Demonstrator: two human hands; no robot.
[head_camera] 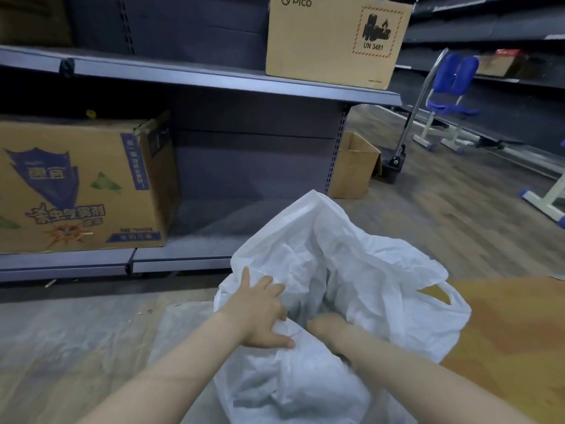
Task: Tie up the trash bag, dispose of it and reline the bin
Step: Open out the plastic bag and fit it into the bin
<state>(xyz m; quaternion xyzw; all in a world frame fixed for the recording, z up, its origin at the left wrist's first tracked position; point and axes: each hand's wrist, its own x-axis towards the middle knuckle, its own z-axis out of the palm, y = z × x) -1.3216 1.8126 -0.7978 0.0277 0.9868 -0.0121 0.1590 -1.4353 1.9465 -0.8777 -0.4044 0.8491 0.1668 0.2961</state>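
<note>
A large white plastic bag (351, 270) stands open and crumpled on the floor in front of me, with a loop handle at its right side. My left hand (260, 310) lies on the bag's left rim with fingers spread, thumb low on the plastic. My right hand (327, 327) reaches down into the bag's mouth; its fingers are hidden inside the folds, so only the wrist and back of the hand show. No bin is visible under the bag.
Grey metal shelving (214, 78) runs along the left. It carries a printed cardboard box (82, 185) low down and a PICO carton (333, 41) above. A small open carton (354, 166) sits at the shelf end. Blue chairs (449, 99) stand far right, an orange surface (507, 332) near right.
</note>
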